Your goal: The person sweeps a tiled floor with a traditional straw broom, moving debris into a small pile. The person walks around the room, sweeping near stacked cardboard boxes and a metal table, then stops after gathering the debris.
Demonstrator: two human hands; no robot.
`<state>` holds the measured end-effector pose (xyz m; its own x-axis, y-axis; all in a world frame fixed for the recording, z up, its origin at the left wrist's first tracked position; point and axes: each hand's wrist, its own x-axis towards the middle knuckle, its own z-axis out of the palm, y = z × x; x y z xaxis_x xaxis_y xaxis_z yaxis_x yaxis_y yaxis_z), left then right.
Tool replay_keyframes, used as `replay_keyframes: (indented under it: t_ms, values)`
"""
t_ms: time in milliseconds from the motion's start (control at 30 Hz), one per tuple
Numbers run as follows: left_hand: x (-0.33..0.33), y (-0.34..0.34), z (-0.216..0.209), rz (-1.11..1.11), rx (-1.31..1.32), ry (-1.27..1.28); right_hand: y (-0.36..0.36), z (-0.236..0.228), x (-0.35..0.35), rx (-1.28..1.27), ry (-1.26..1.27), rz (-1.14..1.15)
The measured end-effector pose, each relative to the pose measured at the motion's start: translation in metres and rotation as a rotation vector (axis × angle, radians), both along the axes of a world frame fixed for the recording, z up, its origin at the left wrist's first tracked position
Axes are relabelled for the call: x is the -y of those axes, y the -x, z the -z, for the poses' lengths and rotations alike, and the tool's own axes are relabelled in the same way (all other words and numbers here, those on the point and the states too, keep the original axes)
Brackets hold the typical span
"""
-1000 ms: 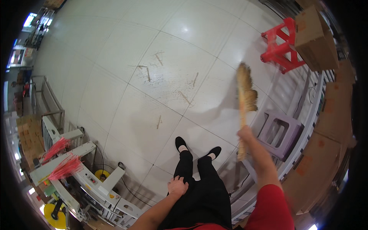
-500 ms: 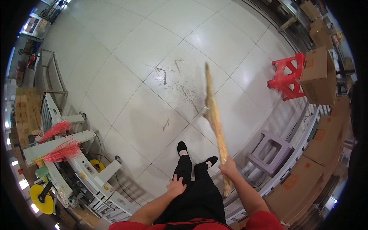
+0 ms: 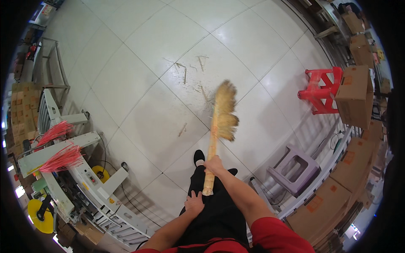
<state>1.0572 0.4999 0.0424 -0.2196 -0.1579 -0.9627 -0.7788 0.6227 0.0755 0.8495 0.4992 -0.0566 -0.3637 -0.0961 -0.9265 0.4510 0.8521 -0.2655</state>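
A straw broom [image 3: 226, 110] is gripped by its pale handle in my right hand [image 3: 214, 165], its bristles fanned to the right over the tiled floor. The handle's butt end hangs above my dark trousers. My left hand [image 3: 194, 203] rests on my left thigh, fingers spread and holding nothing. Scattered bits of straw-like debris [image 3: 184, 75] and fine crumbs lie ahead on the floor, just left of the bristles. A separate small scrap [image 3: 182, 130] lies nearer my left shoe.
At left stands a grey-white machine [image 3: 90, 177] with pink strands [image 3: 63, 158] and a yellow reel [image 3: 41, 216]. To the right are a purple-grey stool [image 3: 310, 170], a red stool [image 3: 314, 92] and cardboard boxes [image 3: 327, 198]. Cables [image 3: 126, 194] trail by the machine's feet.
My right hand has swung the broom leftward, and the bristles now show broadside. My left hand stays on the thigh. The view has shifted slightly.
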Motion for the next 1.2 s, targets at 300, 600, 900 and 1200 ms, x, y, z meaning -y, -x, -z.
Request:
replay_keyframes:
  t_ms: [300,600,900,1200]
  values:
    - [0.016,0.012,0.006,-0.045,0.014,-0.005,0.040,-0.127,0.018,-0.041,0.119,-0.128]
    - [0.040,0.097,0.028,-0.165,0.031,-0.009,0.161,-0.142,-0.146,-0.399,-0.196,-0.452]
    - [-0.010,0.138,0.039,-0.371,0.105,0.058,0.407,-0.031,-0.256,-0.262,-0.273,0.026]
    - [-0.059,0.257,0.022,-0.401,0.119,0.095,0.500,0.105,-0.107,-0.493,0.087,-1.581]
